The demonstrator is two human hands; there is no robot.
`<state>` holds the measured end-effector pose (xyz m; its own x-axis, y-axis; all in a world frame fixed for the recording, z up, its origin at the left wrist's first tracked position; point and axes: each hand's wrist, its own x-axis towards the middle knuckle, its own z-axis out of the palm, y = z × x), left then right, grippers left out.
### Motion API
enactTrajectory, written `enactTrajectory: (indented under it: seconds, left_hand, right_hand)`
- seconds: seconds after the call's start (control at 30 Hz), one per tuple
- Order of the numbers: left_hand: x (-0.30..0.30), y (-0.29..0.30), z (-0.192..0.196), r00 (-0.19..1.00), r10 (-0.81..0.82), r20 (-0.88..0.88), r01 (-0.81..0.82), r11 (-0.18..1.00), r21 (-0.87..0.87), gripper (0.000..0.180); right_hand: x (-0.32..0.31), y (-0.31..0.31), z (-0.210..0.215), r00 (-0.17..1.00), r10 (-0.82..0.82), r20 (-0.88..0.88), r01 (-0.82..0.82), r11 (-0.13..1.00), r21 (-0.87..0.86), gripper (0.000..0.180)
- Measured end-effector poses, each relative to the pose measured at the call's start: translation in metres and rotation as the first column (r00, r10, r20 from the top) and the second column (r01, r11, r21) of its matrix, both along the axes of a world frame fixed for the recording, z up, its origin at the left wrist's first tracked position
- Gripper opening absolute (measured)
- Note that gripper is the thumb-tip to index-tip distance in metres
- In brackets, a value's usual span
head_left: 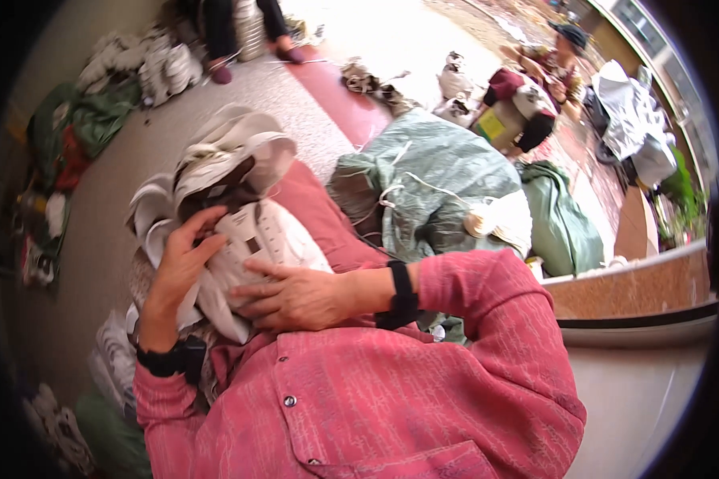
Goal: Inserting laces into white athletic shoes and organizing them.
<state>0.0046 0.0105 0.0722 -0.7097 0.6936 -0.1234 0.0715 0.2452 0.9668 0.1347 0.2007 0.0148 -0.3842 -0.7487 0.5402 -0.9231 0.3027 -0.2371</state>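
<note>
A white shoe upper with rows of eyelets lies across my lap. My left hand is closed at its opening, thumb and fingers bent around the edge by the tongue. Across the lower side of the upper, my right hand rests with its fingers spread and lying on the white surface. Just beyond my left fingers sits a stack of nested off-white shoe uppers, its dark lining showing. More pale pieces hang to the left of that hand, partly hidden behind my wrist.
A large grey-green sack tied with white cord lies ahead on the right, a green bag beside it. Piled uppers and green cloth lie at the far left. Another person sits at the far right; someone's legs show ahead.
</note>
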Motion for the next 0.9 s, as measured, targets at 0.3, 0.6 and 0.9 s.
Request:
enactTrajectory:
  seconds: [0.3,0.6,0.9]
  left_hand:
    - [-0.001,0.001,-0.004,0.996,-0.034,0.083,0.029,0.998,0.055,0.047]
    - [0.008,0.001,0.002,0.995,-0.001,0.102,-0.012,0.992,0.128,0.050]
    - [0.006,0.004,0.002,0.991,-0.004,0.132,-0.011,0.994,0.110,0.053]
  right_hand:
    - [0.004,-0.003,-0.016,0.983,-0.124,-0.136,0.121,0.992,-0.034,0.024]
    - [0.020,0.124,-0.044,0.560,-0.537,0.631,0.825,0.295,-0.481,0.013]
    - [0.126,0.316,-0.203,-0.288,-0.932,0.222,0.947,-0.243,0.209,0.032]
